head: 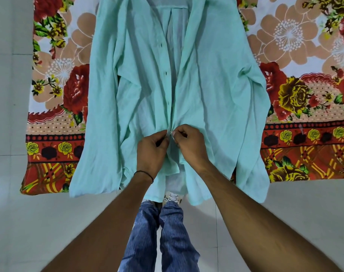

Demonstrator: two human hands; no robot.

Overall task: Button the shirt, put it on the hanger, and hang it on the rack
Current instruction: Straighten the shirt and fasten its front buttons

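Shirt (216, 85) lies front-up and open on the floral sheet (304, 46), hem overhanging toward us — flat, we judge, to keep plackets aligned — while our left hand (152, 150) and right hand (189, 147) each pinch a front edge in curled fingers (164, 135), apparently at a low buttonhole.

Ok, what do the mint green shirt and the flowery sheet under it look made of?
Mint green shirt: thin matte woven cloth, probably cotton or a blend; fine crinkles, and its back panel looks slightly sheer. Floral sheet: printed woven cloth, matte, lying flat with few creases; fibre cannot be told.
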